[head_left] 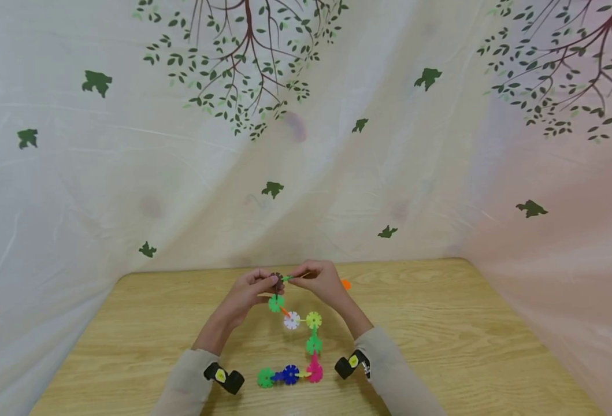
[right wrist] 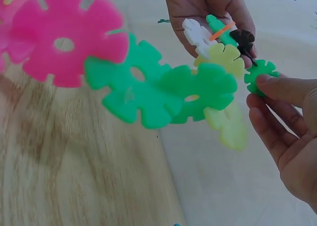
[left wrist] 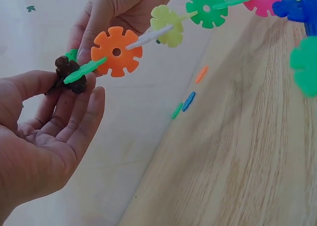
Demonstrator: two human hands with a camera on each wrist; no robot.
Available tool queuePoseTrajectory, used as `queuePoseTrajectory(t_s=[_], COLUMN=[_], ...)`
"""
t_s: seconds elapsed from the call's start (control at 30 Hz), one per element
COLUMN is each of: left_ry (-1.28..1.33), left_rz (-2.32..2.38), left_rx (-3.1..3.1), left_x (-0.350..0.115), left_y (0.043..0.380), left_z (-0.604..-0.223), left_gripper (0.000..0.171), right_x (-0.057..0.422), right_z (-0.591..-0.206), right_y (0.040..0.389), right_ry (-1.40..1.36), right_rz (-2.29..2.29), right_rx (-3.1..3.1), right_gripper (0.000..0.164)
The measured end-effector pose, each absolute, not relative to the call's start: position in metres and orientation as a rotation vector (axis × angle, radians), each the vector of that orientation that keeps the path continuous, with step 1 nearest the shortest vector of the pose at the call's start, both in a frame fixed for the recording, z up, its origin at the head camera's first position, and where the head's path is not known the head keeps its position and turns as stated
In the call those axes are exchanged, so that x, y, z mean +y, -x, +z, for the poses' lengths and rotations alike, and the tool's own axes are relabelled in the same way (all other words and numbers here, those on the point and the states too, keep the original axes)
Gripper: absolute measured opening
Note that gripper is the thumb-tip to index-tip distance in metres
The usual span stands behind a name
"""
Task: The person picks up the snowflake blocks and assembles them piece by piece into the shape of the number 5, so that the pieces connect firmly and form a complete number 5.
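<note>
While the left hand (head_left: pixel 247 293) is pinching a dark disc (left wrist: pixel 64 66), the right hand (head_left: pixel 318 282) is holding a green disc (right wrist: pixel 254 77) beside it

As both hands are working above the far side of the desk (head_left: pixel 441 323), the left grip is closing thumb and fingers on the dark disc, and the right grip is pinching the green disc just to its right. From the dark disc, a chain of notched discs (head_left: pixel 313 345) is trailing toward the near side: a white disc (head_left: pixel 292 320) and a yellow disc (head_left: pixel 313 319) midway, a pink disc (head_left: pixel 314 371) at near right, a blue disc (head_left: pixel 291 375) further left. Right of the right hand, an orange piece (head_left: pixel 345 285) is showing.
</note>
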State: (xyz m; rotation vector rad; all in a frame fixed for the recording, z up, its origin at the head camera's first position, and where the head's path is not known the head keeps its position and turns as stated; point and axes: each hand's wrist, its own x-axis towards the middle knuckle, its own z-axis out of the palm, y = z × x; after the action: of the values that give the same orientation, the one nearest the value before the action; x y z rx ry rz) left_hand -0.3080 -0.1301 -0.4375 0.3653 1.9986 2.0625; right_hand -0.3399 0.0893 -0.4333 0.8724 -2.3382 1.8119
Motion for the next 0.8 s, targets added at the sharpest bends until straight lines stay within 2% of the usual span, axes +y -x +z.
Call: queuePoseTrajectory(t_s=[0.5,0.8], left_ry=[-0.454,-0.435], left_rz=[2.075,2.099], left_rx=[1.991,1.984], left_x=[-0.1304,-0.1277], left_y=[0.3085,0.3074], left_z=[-0.4344,-0.4351], left_gripper=[0.014,0.013], right_x=[0.094,0.0932], right_z=[-0.4288,-0.4308], right_y=[0.3384,0.3381], right_ry=[-1.013,-0.977], right_rz=[1.859,1.865], right_rx=[-2.217,-2.231], right_gripper=[0.007,0.006])
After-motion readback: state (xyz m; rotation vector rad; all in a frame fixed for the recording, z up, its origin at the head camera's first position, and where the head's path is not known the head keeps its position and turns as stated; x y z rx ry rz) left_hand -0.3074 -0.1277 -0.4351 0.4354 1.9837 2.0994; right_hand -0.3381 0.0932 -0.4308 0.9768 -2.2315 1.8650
